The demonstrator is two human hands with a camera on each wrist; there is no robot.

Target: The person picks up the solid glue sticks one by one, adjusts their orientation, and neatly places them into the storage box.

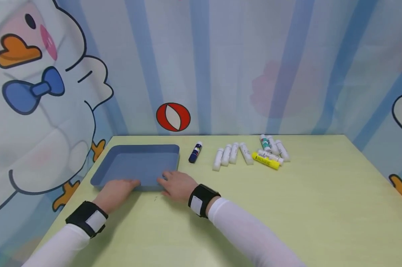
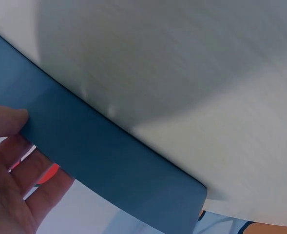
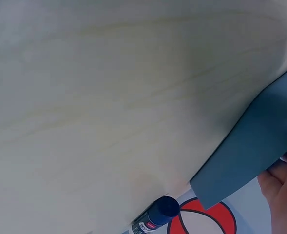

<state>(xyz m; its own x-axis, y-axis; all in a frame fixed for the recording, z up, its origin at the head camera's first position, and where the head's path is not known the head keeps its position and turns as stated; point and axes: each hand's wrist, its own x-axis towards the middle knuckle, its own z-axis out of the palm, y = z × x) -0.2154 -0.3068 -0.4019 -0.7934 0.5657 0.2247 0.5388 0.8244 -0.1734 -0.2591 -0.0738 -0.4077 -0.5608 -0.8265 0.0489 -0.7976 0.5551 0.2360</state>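
A shallow blue-grey tray [image 1: 134, 163] rests on the table at the left. My left hand [image 1: 115, 192] grips its near rim; in the left wrist view the thumb lies on the outer wall and the fingers reach over the edge. Near the front right corner, my right hand [image 1: 180, 186] holds the same tray, fingers hooked over the rim in the right wrist view. Just right of the tray lies a dark blue glue stick [image 1: 195, 152]; its cap end [image 3: 163, 208] shows in the right wrist view.
Several white glue sticks [image 1: 234, 153] lie in a loose row right of centre. Beyond them are a yellow glue stick [image 1: 266, 161], a teal-labelled one [image 1: 265, 143] and more white ones. A printed cloth backdrop [image 1: 227, 74] rises behind the yellowish table [image 1: 287, 207].
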